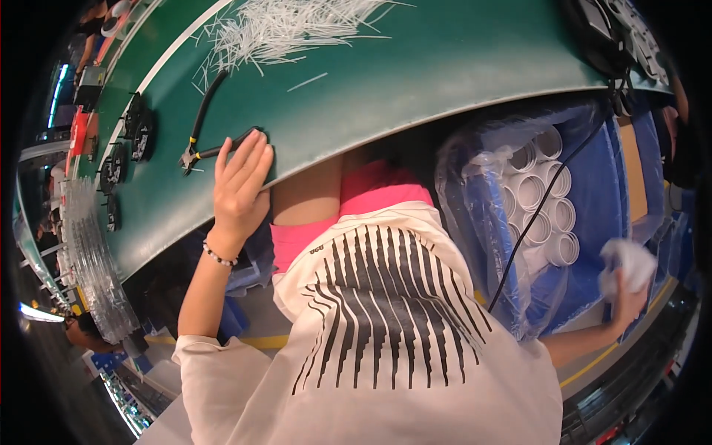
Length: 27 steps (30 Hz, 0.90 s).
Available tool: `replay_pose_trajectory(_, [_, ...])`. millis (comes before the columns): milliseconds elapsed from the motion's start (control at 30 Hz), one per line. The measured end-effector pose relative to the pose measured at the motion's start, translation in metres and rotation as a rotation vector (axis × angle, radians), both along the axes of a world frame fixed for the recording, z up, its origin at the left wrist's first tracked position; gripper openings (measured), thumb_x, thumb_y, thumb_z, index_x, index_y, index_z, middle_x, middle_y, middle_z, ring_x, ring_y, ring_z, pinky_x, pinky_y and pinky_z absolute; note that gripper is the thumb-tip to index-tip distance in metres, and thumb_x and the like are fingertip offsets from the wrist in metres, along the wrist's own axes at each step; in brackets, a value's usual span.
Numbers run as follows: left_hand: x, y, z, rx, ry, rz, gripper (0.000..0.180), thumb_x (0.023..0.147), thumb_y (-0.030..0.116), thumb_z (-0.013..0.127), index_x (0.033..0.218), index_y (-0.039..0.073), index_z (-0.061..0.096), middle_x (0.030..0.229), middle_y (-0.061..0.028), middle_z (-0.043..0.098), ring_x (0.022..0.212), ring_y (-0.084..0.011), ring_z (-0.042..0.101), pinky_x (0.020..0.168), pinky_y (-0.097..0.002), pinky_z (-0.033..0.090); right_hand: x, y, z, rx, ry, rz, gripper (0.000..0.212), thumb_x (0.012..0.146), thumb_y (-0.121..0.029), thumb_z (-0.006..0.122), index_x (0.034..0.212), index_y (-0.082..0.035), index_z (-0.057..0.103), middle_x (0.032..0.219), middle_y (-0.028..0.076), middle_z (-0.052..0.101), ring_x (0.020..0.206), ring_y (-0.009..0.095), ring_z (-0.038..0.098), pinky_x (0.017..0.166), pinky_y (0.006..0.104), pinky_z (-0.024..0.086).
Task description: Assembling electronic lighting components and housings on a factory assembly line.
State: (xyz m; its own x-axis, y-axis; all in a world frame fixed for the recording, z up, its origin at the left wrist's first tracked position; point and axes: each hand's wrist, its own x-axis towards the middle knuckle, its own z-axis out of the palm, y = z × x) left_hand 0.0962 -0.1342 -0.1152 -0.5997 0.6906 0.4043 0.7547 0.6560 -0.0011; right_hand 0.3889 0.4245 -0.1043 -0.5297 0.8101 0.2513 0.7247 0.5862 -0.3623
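White item [634, 261]: 3 o'clock, blurred, near 4 o'clock edge of bin [591, 215]
Right hand [630, 300]: closed round it
Left hand [243, 194]: 9–10 o'clock, straight-fingered over pliers [191, 156], touch unclear
Table [445, 67]: green stretch along its edge, 1 o'clock

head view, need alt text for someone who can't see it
A person's right hand holds a blurred white item near a blue bin of white cylinders. The left hand lies at the edge of a green worktable, covering part of black-handled cutting pliers, near piled thin white strips.
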Motion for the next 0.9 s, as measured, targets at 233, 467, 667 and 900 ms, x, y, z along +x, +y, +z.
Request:
replay_pose_trajectory(233, [0.007, 0.002, -0.009, -0.013, -0.098, 0.053, 0.042, 0.057, -0.011, 0.049, 0.098, -0.003, 0.055, 0.107, -0.016, 0.056, 0.108, -0.0301, 0.05, 0.097, -0.0572, 0.022, -0.179, -0.079, 0.01, -0.645, 1.288, 0.706, 0.023, 0.072, -0.006, 0.056, 0.094, 0.002, 0.057, 0.095, 0.015, 0.055, 0.094, 0.026, 0.051, 0.093, 0.0436, 0.033])
replay_pose_trajectory(467, [0.005, 0.004, 0.003, 0.028, -0.091, 0.061, 0.021, 0.072, -0.003, 0.051, 0.091, 0.001, 0.058, 0.097, -0.0111, 0.061, 0.099, -0.0238, 0.056, 0.095, -0.0595, 0.024, -0.376, -0.11, 0.015, -1.861, 1.394, 0.435, 0.013, 0.073, -0.011, 0.059, 0.066, -0.007, 0.049, 0.05, 0.001, 0.042, 0.05, 0.018, 0.043, 0.067, 0.0337, 0.04])
replay_pose_trajectory(667, [0.003, -0.001, 0.003, 0.029, -0.14, 0.065, 0.017, 0.073, -0.001, 0.052, 0.089, 0.001, 0.06, 0.095, -0.0114, 0.061, 0.098, -0.0236, 0.056, 0.093, -0.0592, 0.027, -0.413, -0.102, -0.007, -1.364, 1.477, 0.289, 0.035, 0.079, -0.022, 0.059, 0.104, 0.001, 0.048, 0.094, 0.008, 0.055, 0.085, 0.02, 0.053, 0.086, 0.0328, 0.041])
replay_pose_trajectory(900, [0.003, -0.009, -0.004, 0.033, -0.161, 0.019, 0.027, 0.069, -0.005, 0.049, 0.095, -0.003, 0.056, 0.102, -0.0151, 0.058, 0.103, -0.0284, 0.053, 0.093, -0.057, 0.029, -0.437, -0.132, -0.012, -0.849, 1.736, 0.08, 0.029, 0.083, -0.017, 0.051, 0.104, 0.004, 0.05, 0.105, 0.012, 0.054, 0.098, 0.02, 0.051, 0.087, 0.0316, 0.038])
